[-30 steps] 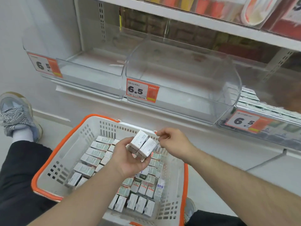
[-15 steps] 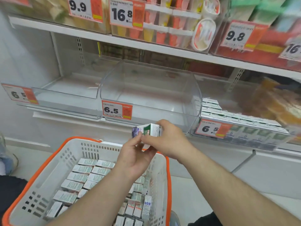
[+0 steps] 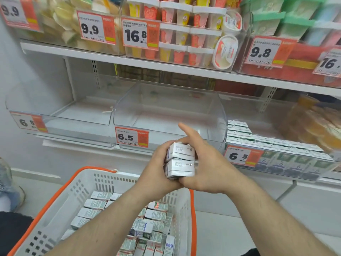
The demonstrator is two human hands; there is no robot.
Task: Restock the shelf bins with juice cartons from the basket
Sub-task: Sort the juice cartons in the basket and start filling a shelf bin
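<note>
Two small juice cartons (image 3: 180,159) sit stacked one atop the other, held between both hands in front of the shelf, above the far rim of the basket. The left hand (image 3: 155,169) has its grip wrapped round the cartons' left side, fingers curled against them. The right hand (image 3: 206,167) clasps them from the right, its grip closed on the pair while the index finger sticks out upward. Beyond the cartons stands a clear middle bin (image 3: 166,109) with a 6.5 price tag (image 3: 132,136) on its front; a second clear bin (image 3: 60,111) lies to its left. The bin on the right (image 3: 276,159) holds rows of cartons. Below, the white basket (image 3: 60,206) with an orange rim carries many more cartons (image 3: 155,215) lying flat. The upper shelf (image 3: 110,60) carries packaged goods in further clear bins.
</note>
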